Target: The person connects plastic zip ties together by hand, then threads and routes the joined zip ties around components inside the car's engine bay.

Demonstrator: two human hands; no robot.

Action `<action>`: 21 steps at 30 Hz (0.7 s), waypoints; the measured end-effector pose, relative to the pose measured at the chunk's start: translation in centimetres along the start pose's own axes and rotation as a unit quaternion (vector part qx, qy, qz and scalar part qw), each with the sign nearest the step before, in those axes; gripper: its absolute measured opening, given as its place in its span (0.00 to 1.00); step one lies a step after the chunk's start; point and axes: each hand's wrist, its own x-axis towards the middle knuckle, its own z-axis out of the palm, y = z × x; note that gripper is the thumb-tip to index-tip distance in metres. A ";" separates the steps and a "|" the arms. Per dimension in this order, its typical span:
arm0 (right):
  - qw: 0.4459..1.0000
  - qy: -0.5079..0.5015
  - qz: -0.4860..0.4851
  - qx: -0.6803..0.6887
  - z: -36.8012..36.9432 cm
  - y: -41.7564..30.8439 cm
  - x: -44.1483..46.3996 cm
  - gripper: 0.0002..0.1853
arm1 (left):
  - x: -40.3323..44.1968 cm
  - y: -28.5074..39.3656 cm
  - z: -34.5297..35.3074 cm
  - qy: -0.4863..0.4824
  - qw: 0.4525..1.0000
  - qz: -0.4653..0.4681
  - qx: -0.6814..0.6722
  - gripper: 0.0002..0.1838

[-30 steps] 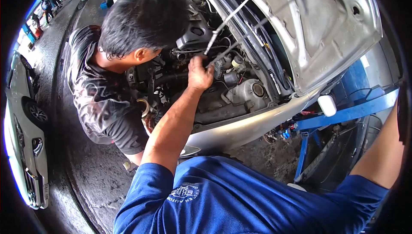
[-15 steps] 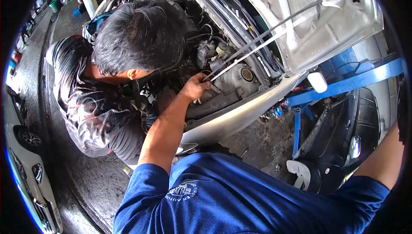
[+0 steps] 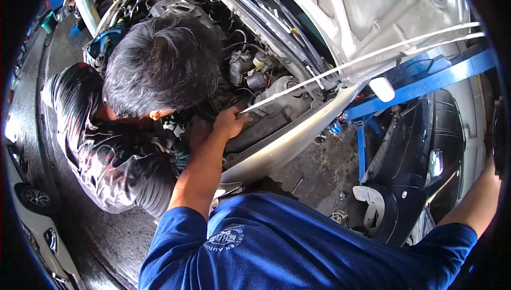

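My left hand (image 3: 229, 123) is closed around one end of a long thin white cord (image 3: 330, 72) over the near side of the engine bay (image 3: 277, 104). The cord runs taut up and to the right, across the raised hood (image 3: 383, 8), and shows as two strands near the right edge. My right forearm (image 3: 474, 205) reaches out at the right; the hand itself lies beyond the picture's edge. Close to my left hand, a co-worker (image 3: 122, 130) in a dark patterned shirt leans head-down into the engine bay, with their hands mostly hidden.
The silver fender (image 3: 298, 141) borders the engine bay. A blue lift arm (image 3: 426, 85) crosses at the right, above a black car body panel (image 3: 415, 162) on the floor. A white car (image 3: 40, 226) stands at left, and a pole (image 3: 84, 0) rises behind the co-worker.
The cord's right part has swung down and straightened, now reaching the right edge. My left hand has shifted slightly left and down in view, as has the whole scene.
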 end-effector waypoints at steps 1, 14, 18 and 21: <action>1.000 0.000 -0.006 -0.005 -0.2 0.2 0.3 0.13 | -0.1 -0.3 0.3 -0.001 1.000 0.004 -0.003 0.17; 0.994 0.018 -0.091 -0.059 -2.6 3.3 5.1 0.16 | 4.1 -4.6 1.9 -0.036 0.977 -0.176 0.112 0.21; 0.986 0.026 -0.143 -0.079 -2.8 3.5 5.9 0.17 | 4.1 -5.5 2.6 -0.016 0.971 -0.206 0.123 0.21; 0.998 0.028 0.060 0.020 -2.2 2.1 4.7 0.15 | 3.3 -5.9 2.3 -0.072 0.973 -0.129 0.178 0.23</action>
